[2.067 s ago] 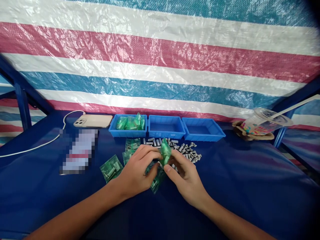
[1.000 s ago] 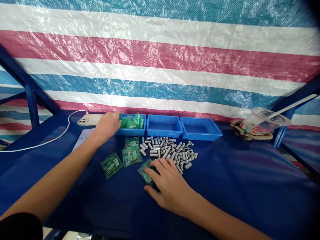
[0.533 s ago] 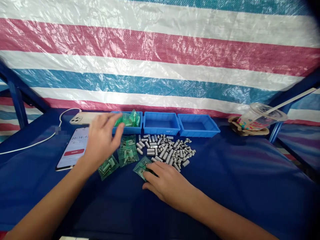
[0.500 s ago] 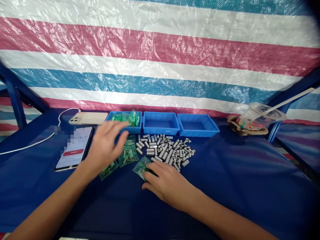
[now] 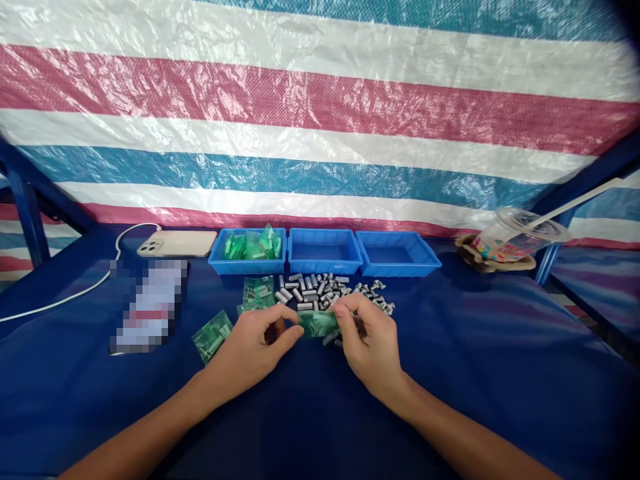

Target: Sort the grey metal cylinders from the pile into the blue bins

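A small green bag [image 5: 319, 324] with metal pieces inside is stretched between my two hands. My left hand [image 5: 263, 340] pinches its left edge between thumb and fingers. The right end is pinched by my right hand [image 5: 373, 340]. Behind the bag lies a pile of metal cylinders and screws [image 5: 310, 293], partly covered by my right hand. Another green bag [image 5: 259, 292] is flat on the table just beyond my left hand, and one more [image 5: 213, 335] lies to the left of it.
Three blue bins stand in a row: the left bin [image 5: 247, 268] holds green bags, the middle bin [image 5: 325, 252] and right bin [image 5: 397, 253] hold nothing. Two phones [image 5: 187, 243] and a white cable are at left, a plastic cup [image 5: 517, 237] with a straw at right.
My left hand has come down and right from near the left bin and now grips the bag. My right hand has lifted the bag off the table and turned upward.
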Demonstrator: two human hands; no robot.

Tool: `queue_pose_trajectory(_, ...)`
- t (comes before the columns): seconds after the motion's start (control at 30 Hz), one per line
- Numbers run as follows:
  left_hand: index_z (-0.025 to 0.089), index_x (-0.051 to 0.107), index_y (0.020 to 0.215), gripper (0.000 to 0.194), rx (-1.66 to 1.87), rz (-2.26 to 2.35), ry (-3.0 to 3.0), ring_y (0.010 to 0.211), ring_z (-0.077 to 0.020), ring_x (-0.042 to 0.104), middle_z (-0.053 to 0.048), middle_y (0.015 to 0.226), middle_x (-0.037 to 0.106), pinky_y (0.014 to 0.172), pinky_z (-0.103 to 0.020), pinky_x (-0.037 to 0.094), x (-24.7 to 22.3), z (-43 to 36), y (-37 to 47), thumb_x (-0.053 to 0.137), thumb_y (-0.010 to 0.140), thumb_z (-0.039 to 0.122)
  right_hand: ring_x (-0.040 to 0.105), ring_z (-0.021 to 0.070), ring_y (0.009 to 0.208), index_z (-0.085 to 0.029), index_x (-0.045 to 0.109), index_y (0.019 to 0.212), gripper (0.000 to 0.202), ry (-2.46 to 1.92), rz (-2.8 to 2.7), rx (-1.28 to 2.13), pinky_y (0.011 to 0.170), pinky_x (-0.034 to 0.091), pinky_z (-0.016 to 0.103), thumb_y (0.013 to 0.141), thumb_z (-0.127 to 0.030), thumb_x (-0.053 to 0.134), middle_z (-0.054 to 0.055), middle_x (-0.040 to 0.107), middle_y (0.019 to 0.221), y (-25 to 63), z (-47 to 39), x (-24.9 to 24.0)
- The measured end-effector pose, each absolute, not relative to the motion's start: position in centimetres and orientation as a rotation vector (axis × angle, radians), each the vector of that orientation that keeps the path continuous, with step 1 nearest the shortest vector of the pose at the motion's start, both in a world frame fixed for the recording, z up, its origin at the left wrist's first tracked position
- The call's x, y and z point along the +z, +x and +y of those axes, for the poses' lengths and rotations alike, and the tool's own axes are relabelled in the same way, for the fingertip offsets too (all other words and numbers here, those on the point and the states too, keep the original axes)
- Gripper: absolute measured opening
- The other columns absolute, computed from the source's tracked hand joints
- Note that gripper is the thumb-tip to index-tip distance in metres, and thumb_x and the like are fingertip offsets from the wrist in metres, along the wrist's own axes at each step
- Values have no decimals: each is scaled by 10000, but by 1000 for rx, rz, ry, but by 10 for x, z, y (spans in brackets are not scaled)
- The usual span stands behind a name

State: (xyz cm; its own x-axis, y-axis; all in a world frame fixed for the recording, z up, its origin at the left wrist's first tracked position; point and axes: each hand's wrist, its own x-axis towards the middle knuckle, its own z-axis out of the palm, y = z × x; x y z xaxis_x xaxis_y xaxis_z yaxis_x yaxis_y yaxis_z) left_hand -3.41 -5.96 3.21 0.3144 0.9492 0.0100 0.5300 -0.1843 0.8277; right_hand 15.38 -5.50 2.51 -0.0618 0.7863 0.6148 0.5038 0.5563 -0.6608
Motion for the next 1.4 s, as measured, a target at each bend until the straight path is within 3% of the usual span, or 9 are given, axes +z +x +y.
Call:
queue_pose_trajectory(0.17, 176, 590, 1083, 456, 699, 982, 968, 461, -74, 459, -20, 680, 639, 485, -202, 349, 36, -65, -27, 365, 911, 534, 483, 130, 583, -202, 605, 749, 131, -884, -1776, 101, 541, 393, 281, 843, -135, 543, 1, 520, 612, 155, -64, 33)
queue_pose_trajectory(0.43, 170, 648, 826, 103, 1041, 1050, 1089, 701, -105, 587, -3, 806, 608, 678, -224, 475, 30, -61, -30, 665, 778, 259, 530, 158, 689, -205, 591, 720, 142, -933, -1869, 272, 630, 430, 316, 851, -183, 541, 23, 560, 680, 151, -65, 26)
queue_pose_trajectory(0.5, 190, 608, 918, 128, 1121, 1112, 1268, 708, -116, 596, 8, 787, 595, 689, -240, 486, 30, -63, -31, 628, 802, 241, 562, 165, 762, -210, 583, 846, 49, -1050, -1801, 441, 678, 465, 321, 845, -184, 542, 29, 584, 780, 150, -62, 23)
queue_pose_trajectory(0.6, 247, 452, 1184, 389, 1210, 1171, 1508, 703, -113, 595, 48, 729, 574, 715, -248, 483, 28, -66, -31, 583, 823, 188, 573, 139, 688, -221, 504, 1091, 251, -1116, -1628, 812, 622, 492, 289, 843, -205, 541, -5, 566, 775, 150, -58, 19)
queue_pose_trajectory(0.67, 258, 390, 1256, 465, 1201, 1213, 1591, 729, -116, 597, 50, 731, 583, 745, -256, 475, 26, -66, -30, 568, 833, 185, 549, 123, 618, -216, 544, 1050, 203, -1081, -1589, 935, 561, 481, 262, 847, -207, 542, -22, 534, 708, 150, -56, 18)
queue_pose_trajectory(0.8, 205, 557, 1068, 247, 1082, 1246, 1456, 868, -160, 602, -30, 921, 642, 778, -273, 473, 26, -60, -31, 577, 845, 307, 551, 125, 676, -230, 671, 860, 151, -933, -1710, 579, 567, 469, 262, 825, -131, 561, 14, 537, 768, 153, -57, 25)
queue_pose_trajectory(1.0, 189, 644, 1006, 351, 997, 1005, 1052, 750, -141, 576, -46, 877, 616, 688, -261, 483, 27, -59, -30, 504, 874, 482, 530, 121, 665, -268, 703, 803, 297, -825, -1804, 184, 538, 450, 259, 795, -35, 520, 12, 501, 736, 157, -60, 26)
queue_pose_trajectory(1.23, 210, 631, 910, 78, 1250, 1211, 1555, 772, -130, 567, -19, 870, 602, 683, -240, 467, 28, -60, -38, 579, 855, 228, 566, 140, 661, -214, 680, 968, 205, -1053, -1823, 674, 583, 474, 276, 866, -191, 503, 17, 571, 712, 152, -58, 24)
queue_pose_trajectory(1.4, 215, 621, 898, 207, 1372, 1060, 2237, 813, -140, 579, -25, 861, 614, 753, -271, 467, 30, -65, -36, 552, 818, 37, 595, 137, 687, -181, 664, 863, 308, -1008, -1615, 1275, 608, 493, 256, 918, -384, 438, 25, 629, 734, 148, -63, 31)
